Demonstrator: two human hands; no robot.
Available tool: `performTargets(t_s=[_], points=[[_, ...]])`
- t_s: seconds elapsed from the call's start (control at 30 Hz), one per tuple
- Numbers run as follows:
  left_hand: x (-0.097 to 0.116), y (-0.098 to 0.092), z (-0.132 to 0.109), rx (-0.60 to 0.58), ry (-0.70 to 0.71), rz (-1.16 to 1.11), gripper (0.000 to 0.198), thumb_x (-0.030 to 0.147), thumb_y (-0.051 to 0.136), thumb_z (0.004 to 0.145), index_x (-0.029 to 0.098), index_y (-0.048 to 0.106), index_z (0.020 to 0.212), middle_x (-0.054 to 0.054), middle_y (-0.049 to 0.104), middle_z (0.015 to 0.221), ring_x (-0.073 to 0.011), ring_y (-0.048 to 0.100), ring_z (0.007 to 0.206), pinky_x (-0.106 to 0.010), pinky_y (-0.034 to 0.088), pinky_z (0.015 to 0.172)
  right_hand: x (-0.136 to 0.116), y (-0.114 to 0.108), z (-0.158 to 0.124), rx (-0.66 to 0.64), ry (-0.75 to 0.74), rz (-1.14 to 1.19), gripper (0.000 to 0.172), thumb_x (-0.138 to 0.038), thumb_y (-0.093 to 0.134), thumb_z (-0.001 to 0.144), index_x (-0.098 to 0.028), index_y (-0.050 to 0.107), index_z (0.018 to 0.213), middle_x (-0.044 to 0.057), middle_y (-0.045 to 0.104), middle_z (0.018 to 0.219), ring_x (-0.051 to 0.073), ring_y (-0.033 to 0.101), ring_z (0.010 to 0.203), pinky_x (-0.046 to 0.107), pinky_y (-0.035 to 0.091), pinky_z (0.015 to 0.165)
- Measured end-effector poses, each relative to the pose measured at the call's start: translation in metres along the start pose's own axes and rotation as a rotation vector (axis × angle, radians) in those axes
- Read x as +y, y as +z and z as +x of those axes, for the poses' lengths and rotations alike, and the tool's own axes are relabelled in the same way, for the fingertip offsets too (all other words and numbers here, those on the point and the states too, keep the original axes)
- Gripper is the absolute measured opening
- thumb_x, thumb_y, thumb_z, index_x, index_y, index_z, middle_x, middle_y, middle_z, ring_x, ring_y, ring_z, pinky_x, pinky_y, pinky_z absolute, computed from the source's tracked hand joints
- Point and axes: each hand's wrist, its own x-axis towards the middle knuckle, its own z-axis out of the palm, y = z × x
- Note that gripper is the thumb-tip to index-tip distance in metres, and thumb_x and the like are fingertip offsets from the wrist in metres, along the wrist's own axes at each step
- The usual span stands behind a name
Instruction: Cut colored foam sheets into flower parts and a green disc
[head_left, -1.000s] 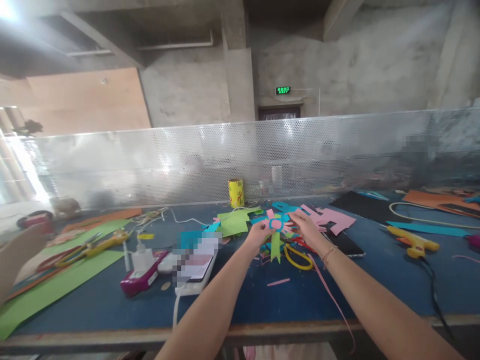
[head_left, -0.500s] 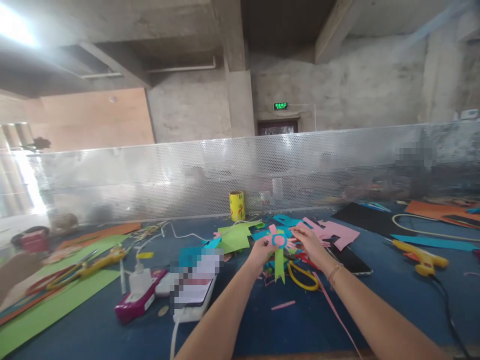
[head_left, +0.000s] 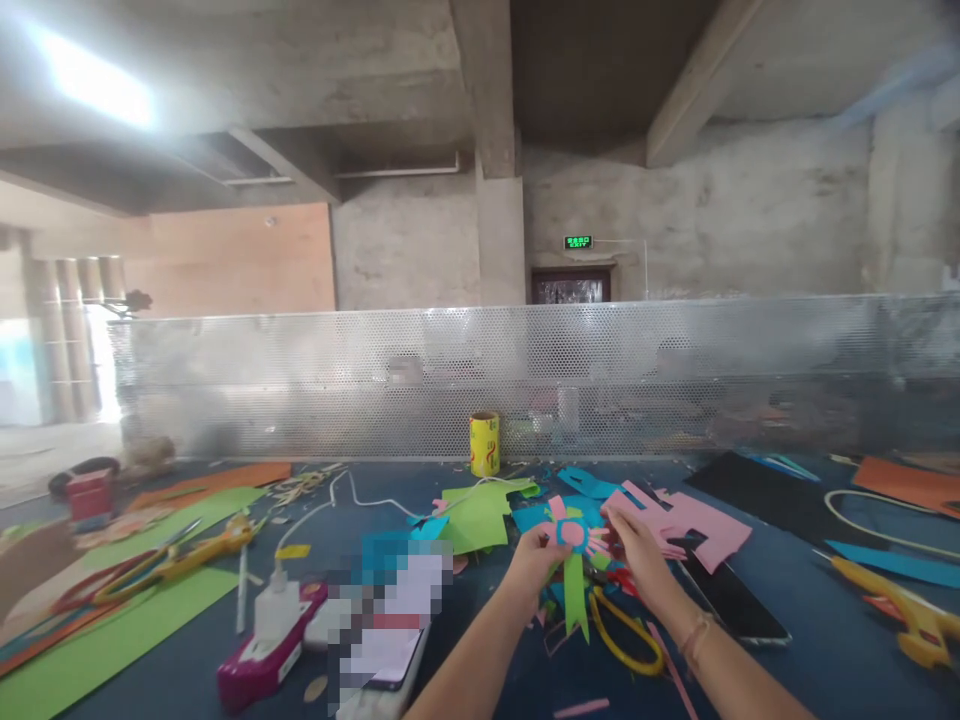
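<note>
Lying at the far left of a blue tabletop, a green sheet opens a crowded spread that runs past a purple power strip and a partly blurred phone to a yellow roll standing near the back. At center, a person's left hand pinches the left edge of a pink and blue paper rosette above the scraps, thumb and fingers closed on it. Pink strips fan out from the rosette and a green tail hangs below. At its right edge is the right hand, fingers drawn close together; whether they grip a strip cannot be told. A sideways tug there could tear the narrow strips, and too hard a squeeze from the left could buckle the rosette. The tail hangs near yellow-handled scissors, which could snag it if the hands dropped. Farther right lie a notched pink sheet and a yellow glue gun; its tip, if hot, could burn a straying arm.
</note>
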Motion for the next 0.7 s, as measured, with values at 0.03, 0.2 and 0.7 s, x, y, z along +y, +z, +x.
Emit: performTargets(t_s=[0.03,0.2,0.7], points=[[0.000,0.000,-0.001,-0.006,0.013,-0.008,0.037,0.026,0.078,0.043,0.015,0.057,0.072,0.000,0.060,0.061,-0.0151,0.058,0.058,-0.027,0.047,0.056,0.001,0.001,0.000,-0.009,-0.014,0.023,0.041,-0.057,0.059,0.064,-0.017,0.057,0.072,-0.002,0.049,0.051,0.011,0.045,0.044,0.023,0.032,0.040],[0.002,0.000,-0.004,0.028,0.000,0.022,0.035,0.029,0.078,0.045,0.015,0.059,0.071,0.001,0.058,0.059,-0.0135,0.056,0.057,-0.026,0.047,0.056,-0.002,0.006,-0.008,-0.102,-0.042,0.091,0.042,-0.058,0.062,0.063,-0.017,0.051,0.063,-0.009,0.028,0.040,0.004,0.023,0.034,0.020,0.016,0.035],[-0.009,-0.009,0.007,0.074,0.008,0.019,0.041,0.036,0.078,0.043,0.015,0.060,0.074,-0.001,0.059,0.061,-0.0141,0.056,0.056,-0.026,0.046,0.052,-0.003,-0.015,-0.003,0.037,-0.218,-0.384,0.031,-0.048,0.052,0.073,-0.019,0.050,0.062,-0.003,0.042,0.049,0.011,0.041,0.046,0.024,0.032,0.046]])
